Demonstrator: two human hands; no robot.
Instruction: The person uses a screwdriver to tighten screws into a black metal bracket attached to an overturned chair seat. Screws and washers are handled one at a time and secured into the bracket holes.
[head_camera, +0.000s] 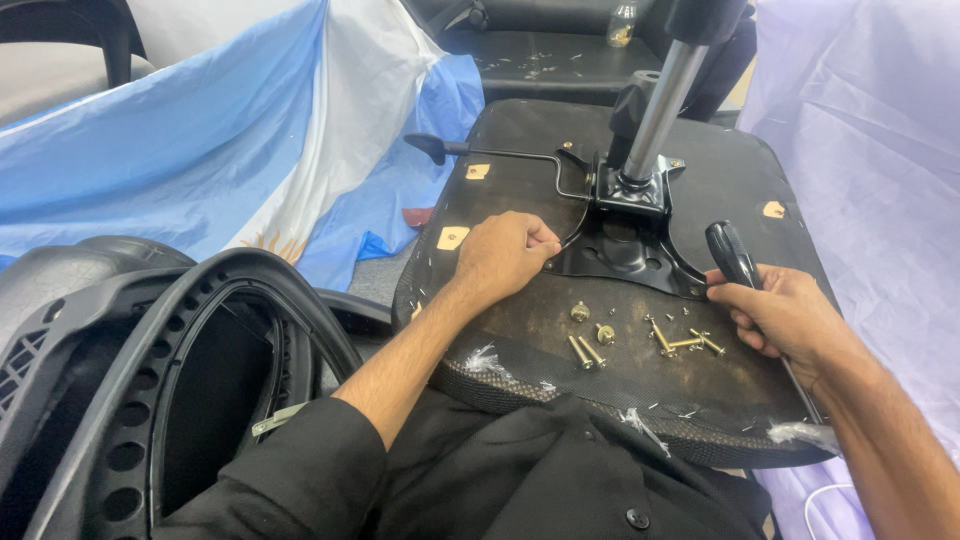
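An upturned office chair seat (560, 140) lies across my lap, its dark underside facing up. A black metal mounting plate (625, 250) with a chrome gas cylinder (660, 105) is fixed at its middle. My left hand (503, 255) rests on the seat at the plate's left edge, fingers curled against the thin lever rod (520, 156). My right hand (782, 315) grips a black screwdriver handle (731, 253) at the plate's right corner. Several brass bolts (640, 340) and small screws lie loose on the seat between my hands.
A black plastic chair backrest frame (130, 370) stands at my lower left. A blue and white flag cloth (220, 140) covers the floor to the left. Pale purple fabric (880, 150) hangs on the right. Another black seat (545, 55) with a bottle (621, 25) lies behind.
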